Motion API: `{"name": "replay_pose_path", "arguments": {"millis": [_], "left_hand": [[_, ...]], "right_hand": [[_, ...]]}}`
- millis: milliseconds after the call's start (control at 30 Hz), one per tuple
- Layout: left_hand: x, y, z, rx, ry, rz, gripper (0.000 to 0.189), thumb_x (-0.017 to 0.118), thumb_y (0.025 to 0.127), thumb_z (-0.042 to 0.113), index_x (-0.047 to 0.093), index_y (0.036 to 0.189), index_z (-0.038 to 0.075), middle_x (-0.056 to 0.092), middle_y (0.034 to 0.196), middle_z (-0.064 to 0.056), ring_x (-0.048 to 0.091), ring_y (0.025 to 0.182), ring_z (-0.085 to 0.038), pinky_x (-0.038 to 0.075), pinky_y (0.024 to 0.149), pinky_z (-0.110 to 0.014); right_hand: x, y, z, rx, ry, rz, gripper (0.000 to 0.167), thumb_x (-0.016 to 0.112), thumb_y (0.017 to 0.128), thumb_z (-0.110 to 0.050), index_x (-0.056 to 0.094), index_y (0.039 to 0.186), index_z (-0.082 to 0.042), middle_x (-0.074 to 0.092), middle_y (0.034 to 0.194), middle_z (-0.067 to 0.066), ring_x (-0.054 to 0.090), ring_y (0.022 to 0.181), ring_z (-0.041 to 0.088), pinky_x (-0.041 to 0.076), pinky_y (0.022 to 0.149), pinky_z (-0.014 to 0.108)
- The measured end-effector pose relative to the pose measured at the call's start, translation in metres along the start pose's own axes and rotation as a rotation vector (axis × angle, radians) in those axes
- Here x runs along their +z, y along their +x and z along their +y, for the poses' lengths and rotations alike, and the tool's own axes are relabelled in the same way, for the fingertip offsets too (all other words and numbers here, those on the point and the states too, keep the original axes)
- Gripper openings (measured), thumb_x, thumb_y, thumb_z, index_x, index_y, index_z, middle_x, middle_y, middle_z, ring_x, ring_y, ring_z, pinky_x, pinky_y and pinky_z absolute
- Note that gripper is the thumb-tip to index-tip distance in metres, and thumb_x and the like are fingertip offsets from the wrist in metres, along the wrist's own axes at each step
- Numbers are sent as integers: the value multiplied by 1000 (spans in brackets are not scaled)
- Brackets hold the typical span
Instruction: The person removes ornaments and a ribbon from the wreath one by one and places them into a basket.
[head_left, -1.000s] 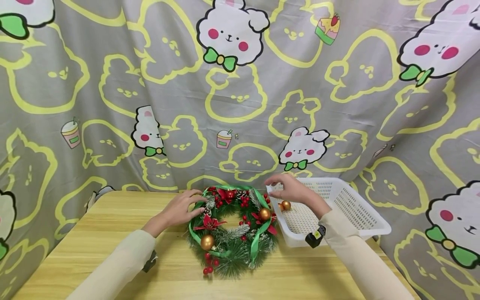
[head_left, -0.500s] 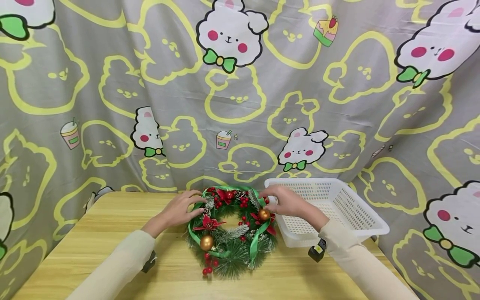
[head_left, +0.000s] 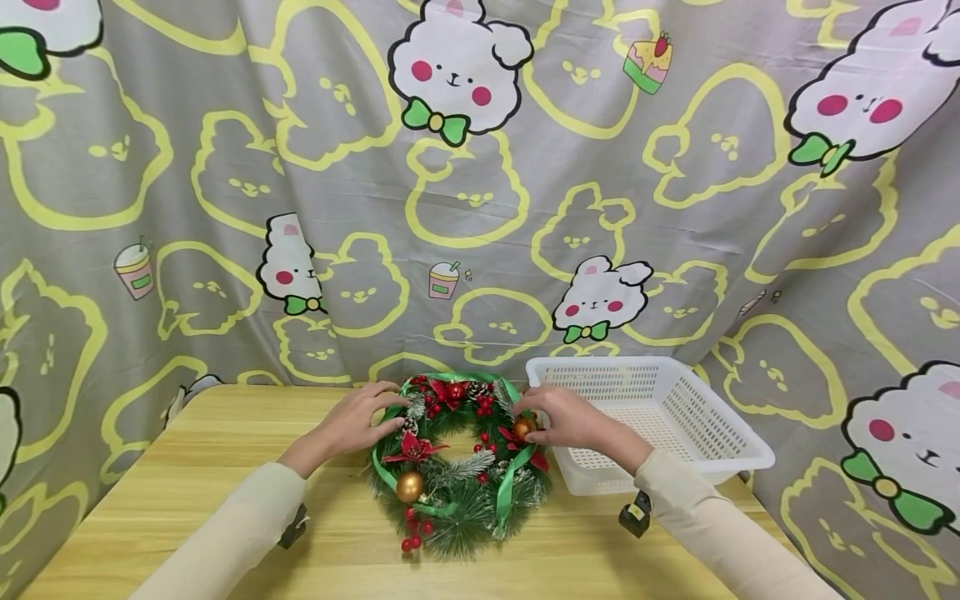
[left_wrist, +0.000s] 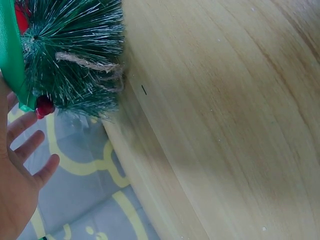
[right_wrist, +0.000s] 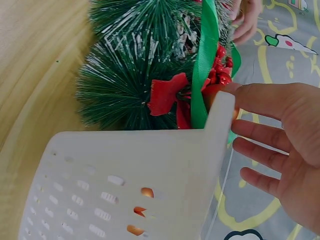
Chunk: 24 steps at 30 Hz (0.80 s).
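A green Christmas wreath [head_left: 465, 517] lies on the wooden table, dressed with red berries, poinsettias [head_left: 414, 447], pine cones, a green ribbon [head_left: 506, 492] and gold baubles. My left hand [head_left: 352, 425] rests at its upper left edge, thumb and fingers spread over the greenery. Three of that hand's fingers [left_wrist: 31, 145] show extended beside red berries in the left wrist view. On the wreath's right side, my right hand [head_left: 573, 423] pinches a gold bauble [head_left: 522, 429] between thumb and fingertips. Its remaining fingers [right_wrist: 262, 155] extend loosely behind the basket rim.
Close against the wreath's right side stands a white perforated basket [head_left: 712, 454]. Orange-gold pieces [right_wrist: 147, 192] show through its holes in the right wrist view. A grey cartoon-print curtain [head_left: 480, 242] hangs behind the table [head_left: 225, 467].
My right hand has moved left and down from the basket's left rim to the wreath's right-hand gold bauble and now pinches it. The left hand stays on the wreath.
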<state>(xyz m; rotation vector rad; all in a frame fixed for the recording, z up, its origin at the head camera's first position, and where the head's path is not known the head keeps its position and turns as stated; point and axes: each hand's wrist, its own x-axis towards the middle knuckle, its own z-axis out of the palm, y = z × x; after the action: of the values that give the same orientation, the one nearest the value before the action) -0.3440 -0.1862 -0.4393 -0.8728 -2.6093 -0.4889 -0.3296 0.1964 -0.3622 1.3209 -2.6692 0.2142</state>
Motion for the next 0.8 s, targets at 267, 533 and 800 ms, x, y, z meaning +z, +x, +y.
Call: {"name": "replay_pose_path", "arguments": {"millis": [267, 533, 800], "left_hand": [[1, 0, -2, 4, 11, 2, 30, 68, 98, 33, 72, 125, 19, 61, 138, -16, 60, 125, -40, 48, 103, -62], [1, 0, -1, 3, 9, 2, 30, 68, 98, 32, 72, 125, 18, 61, 138, -16, 59, 125, -40, 47, 103, -63], [1, 0, 0, 2, 0, 3, 31, 69, 98, 31, 72, 125, 18, 60, 138, -18, 59, 125, -41, 47, 103, -64]], "right_hand": [[3, -1, -2, -39, -35, 20, 30, 86, 82, -13, 77, 111, -11, 75, 107, 5, 68, 100, 24, 57, 87, 43], [4, 2, -2, -46, -37, 21, 28, 86, 81, -11, 78, 108, -11, 76, 104, 4, 69, 97, 21, 59, 86, 40], [4, 3, -4, -48, -22, 16, 27, 86, 80, -9, 78, 106, -8, 76, 103, 5, 70, 96, 21, 59, 85, 40]]}}
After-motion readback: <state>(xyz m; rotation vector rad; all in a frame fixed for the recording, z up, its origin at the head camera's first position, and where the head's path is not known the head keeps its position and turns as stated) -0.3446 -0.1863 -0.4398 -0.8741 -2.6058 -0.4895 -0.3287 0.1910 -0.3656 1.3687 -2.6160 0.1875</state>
